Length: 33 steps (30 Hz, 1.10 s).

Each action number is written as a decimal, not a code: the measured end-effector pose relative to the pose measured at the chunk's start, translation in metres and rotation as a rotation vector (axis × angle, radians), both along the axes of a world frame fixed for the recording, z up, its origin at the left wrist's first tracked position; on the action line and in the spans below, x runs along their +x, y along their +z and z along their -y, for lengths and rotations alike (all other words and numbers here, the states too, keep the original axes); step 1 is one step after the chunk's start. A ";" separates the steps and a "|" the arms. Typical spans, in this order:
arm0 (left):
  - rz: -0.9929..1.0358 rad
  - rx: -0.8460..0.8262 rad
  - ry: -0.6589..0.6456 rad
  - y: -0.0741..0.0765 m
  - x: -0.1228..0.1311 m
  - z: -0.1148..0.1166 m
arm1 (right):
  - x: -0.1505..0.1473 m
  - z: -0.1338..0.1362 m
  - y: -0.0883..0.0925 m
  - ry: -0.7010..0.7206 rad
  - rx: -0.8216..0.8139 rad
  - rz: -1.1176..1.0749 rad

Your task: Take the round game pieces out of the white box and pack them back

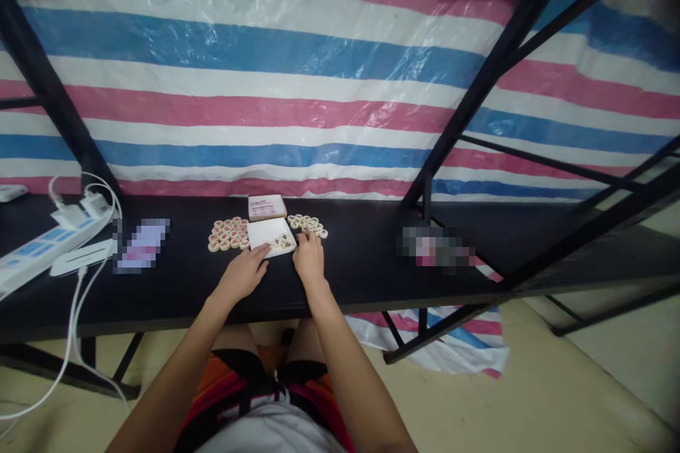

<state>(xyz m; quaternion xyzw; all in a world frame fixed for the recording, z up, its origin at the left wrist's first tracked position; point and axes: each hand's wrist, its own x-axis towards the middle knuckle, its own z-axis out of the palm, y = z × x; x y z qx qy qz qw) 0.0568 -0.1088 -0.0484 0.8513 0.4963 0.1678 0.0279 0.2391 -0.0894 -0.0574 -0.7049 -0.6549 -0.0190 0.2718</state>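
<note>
A shallow white box [258, 231] on the black table holds several loose Chinese chess pieces [281, 242] near its front right. My left hand [241, 274] lies at the box's front left corner, fingers stretched to its rim and thumb apart. On the other side, my right hand [309, 258] has its fingers bent together at the near edge of a group of dark-marked Chinese chess pieces [308, 220]. Whatever is under those fingertips is hidden. Red-marked Chinese chess pieces [228, 234] lie in rows left of the box. Behind it sits the printed box lid [266, 207].
A white power strip [47, 248] with chargers and cables takes up the table's [180, 290] left end, beside a blurred-out phone-like item [142, 245]. Another blurred item [435, 246] lies to the right. Black metal posts [462, 117] and a striped sheet [276, 113] stand behind.
</note>
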 end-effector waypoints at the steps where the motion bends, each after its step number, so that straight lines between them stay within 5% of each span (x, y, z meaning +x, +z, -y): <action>1: 0.001 -0.007 0.001 0.001 0.000 0.001 | 0.001 0.000 0.001 -0.004 -0.006 -0.013; 14: 0.130 -0.009 0.002 -0.002 -0.005 -0.001 | 0.005 0.000 -0.002 -0.054 0.097 -0.159; 19: 0.105 0.033 0.019 0.001 -0.002 0.002 | -0.002 0.001 0.003 0.207 0.294 -0.149; 24: 0.089 0.044 0.017 0.000 -0.002 0.003 | -0.017 0.005 0.011 0.459 0.232 0.006; 33: 0.062 0.064 0.030 -0.001 -0.002 0.003 | -0.021 0.010 0.013 0.520 0.169 -0.011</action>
